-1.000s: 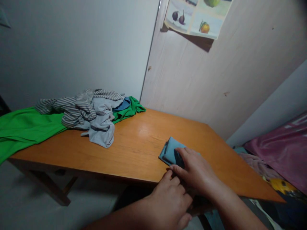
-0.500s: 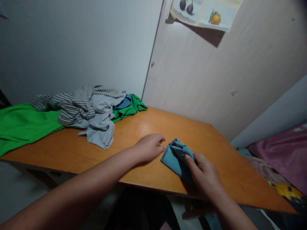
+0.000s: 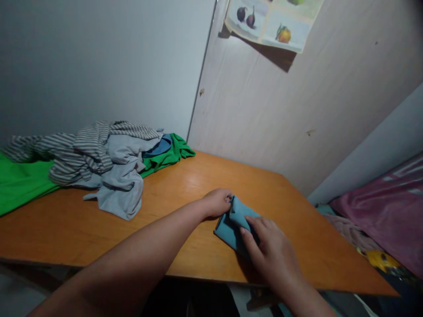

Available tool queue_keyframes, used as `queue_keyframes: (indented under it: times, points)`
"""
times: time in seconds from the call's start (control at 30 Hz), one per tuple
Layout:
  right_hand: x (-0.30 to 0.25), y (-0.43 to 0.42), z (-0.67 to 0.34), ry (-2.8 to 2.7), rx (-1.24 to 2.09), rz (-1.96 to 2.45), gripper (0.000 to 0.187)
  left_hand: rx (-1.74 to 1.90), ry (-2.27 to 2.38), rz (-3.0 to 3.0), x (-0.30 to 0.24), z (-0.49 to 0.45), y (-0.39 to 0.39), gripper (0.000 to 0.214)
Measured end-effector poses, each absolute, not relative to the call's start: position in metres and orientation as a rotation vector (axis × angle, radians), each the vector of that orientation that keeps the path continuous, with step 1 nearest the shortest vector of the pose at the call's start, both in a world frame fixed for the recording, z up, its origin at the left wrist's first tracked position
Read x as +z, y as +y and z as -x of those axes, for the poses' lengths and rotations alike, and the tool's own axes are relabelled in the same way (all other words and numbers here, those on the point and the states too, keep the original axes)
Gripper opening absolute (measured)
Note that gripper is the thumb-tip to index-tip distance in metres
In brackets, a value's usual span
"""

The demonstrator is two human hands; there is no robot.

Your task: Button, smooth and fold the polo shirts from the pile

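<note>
"Since half a second ago the left hand (image 3: pixel 216 202) has reached the folded blue-green cloth (image 3: pixel 228 231); it was just short of it then. What lies at the far left?"

"Green cloth (image 3: pixel 23 180), running out of view at the edge. Over it, a striped garment (image 3: pixel 66 152) sprawls in loose folds, then a crumpled grey garment (image 3: pixel 122 189), with a patch of blue fabric (image 3: pixel 160 147) and more green behind it."

"All on the table (image 3: pixel 287 202)?"

"The heap rests on it, against the wall, well apart from the folded cloth. Next comes the left forearm, slanting up across the near edge."

"And the left hand itself?"

"Its fingers are curled at the cloth's far left corner, touching it. I can't tell if they pinch it; the fingertips are partly hidden."

"Where is the cloth?"

"Between the two hands, near the table's front edge, with a thick flap turned over on top. Above, a poster (image 3: pixel 264 22) of fruit hangs on the wall."

"The right hand (image 3: pixel 272 244)?"

"On the cloth's right side, thumb and forefinger touching the flap. Whether they grip, I can't say."

"Farther right?"

"Shiny pink fabric (image 3: pixel 383 207), beyond the table, with something yellow (image 3: pixel 381 259) below."
</note>
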State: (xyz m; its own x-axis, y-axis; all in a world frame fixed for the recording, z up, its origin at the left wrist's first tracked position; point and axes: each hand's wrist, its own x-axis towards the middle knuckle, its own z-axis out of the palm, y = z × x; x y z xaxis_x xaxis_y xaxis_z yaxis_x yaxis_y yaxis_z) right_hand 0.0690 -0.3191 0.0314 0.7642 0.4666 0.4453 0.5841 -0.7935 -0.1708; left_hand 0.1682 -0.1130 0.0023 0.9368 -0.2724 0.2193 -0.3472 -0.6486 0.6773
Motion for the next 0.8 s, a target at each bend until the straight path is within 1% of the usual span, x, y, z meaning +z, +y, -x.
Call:
queue_keyframes:
  times: [0.23,0.47,0.57,0.7,0.8]
  points:
    - [0.031,-0.313,-0.059,-0.934,-0.655,2.745,0.028,0.123,-0.436,-2.272,-0.005,-0.168,-0.110,0.023]
    - [0.030,-0.307,-0.048,-0.988,-0.668,2.809,0.030,0.147,-0.417,-2.251,-0.008,-0.168,-0.111,0.019]
    - [0.029,-0.303,-0.043,-1.011,-0.655,2.865,0.034,0.176,-0.380,-2.234,-0.009,-0.169,-0.110,0.021]
    - [0.027,-0.301,-0.040,-1.020,-0.660,2.929,0.040,0.287,-0.272,-2.219,0.004,-0.164,-0.110,0.029]
    - [0.027,-0.299,-0.039,-0.994,-0.618,2.929,0.043,0.477,-0.294,-2.218,0.022,-0.149,-0.118,0.031]
